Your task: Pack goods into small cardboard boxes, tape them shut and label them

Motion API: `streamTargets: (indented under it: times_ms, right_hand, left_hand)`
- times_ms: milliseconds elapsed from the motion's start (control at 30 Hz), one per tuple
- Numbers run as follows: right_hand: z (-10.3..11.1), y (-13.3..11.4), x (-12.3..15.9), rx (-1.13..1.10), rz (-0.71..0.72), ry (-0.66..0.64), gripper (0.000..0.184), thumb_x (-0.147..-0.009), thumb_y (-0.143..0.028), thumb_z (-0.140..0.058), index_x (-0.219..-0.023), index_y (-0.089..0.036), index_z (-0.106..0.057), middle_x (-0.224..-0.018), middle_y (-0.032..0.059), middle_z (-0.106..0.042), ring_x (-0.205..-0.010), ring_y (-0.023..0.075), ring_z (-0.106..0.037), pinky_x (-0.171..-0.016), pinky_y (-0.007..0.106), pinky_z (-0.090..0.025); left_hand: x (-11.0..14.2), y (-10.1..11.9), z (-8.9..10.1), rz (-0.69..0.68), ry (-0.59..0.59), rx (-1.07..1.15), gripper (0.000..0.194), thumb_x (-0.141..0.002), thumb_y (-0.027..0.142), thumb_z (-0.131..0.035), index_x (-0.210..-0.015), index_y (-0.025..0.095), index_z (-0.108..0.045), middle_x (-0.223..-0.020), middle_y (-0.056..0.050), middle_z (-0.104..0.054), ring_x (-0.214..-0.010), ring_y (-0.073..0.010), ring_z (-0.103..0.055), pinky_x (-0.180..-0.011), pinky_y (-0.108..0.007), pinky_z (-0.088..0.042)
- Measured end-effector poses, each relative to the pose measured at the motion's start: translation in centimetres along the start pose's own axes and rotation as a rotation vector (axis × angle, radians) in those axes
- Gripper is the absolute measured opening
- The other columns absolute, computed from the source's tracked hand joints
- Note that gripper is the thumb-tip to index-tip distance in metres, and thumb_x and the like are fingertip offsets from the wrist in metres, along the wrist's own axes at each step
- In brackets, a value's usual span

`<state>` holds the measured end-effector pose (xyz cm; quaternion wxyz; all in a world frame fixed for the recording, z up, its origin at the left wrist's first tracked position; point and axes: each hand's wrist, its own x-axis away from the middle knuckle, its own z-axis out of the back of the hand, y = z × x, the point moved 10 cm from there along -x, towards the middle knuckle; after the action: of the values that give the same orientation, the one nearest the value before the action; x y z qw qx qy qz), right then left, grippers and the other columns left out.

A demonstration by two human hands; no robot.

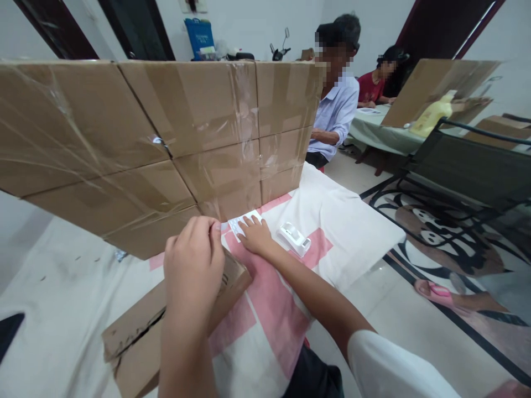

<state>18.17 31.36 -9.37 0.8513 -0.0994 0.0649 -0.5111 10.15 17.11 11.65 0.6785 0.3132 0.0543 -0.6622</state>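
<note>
My left hand [193, 261] is raised above a brown cardboard box [136, 334], fingers curled in a pinch on the end of a thin strip that runs to a white label [244, 221]. My right hand [256, 235] lies flat on the white-and-pink cloth, fingertips pressing that label down at the foot of a taped cardboard wall [166, 138]. A small white handheld device [293, 238] rests on the cloth just right of my right hand.
The table's right edge [373, 254] drops to a patterned floor with a pink slipper [433, 291]. Behind the cardboard wall sits a person in a light shirt [335, 113]; another in red [373, 85] sits at a far table. A dark folding chair [468, 166] stands right.
</note>
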Motion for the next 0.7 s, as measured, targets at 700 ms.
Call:
streamTargets:
  times_ms: [700]
  right_hand:
    - [0.4, -0.6, -1.4, 0.018, -0.024, 0.053, 0.055, -0.102, -0.058, -0.039, -0.149, -0.033, -0.051, -0.153, 0.0105, -0.049, -0.138, 0.0393, -0.039, -0.109, 0.064, -0.032]
  left_hand:
    - [0.1, -0.1, -0.4, 0.018, -0.052, -0.013, 0.021, -0.105, 0.027, -0.035, -0.092, 0.023, -0.051, -0.091, -0.001, -0.061, -0.086, -0.0211, -0.057, -0.081, -0.036, -0.034]
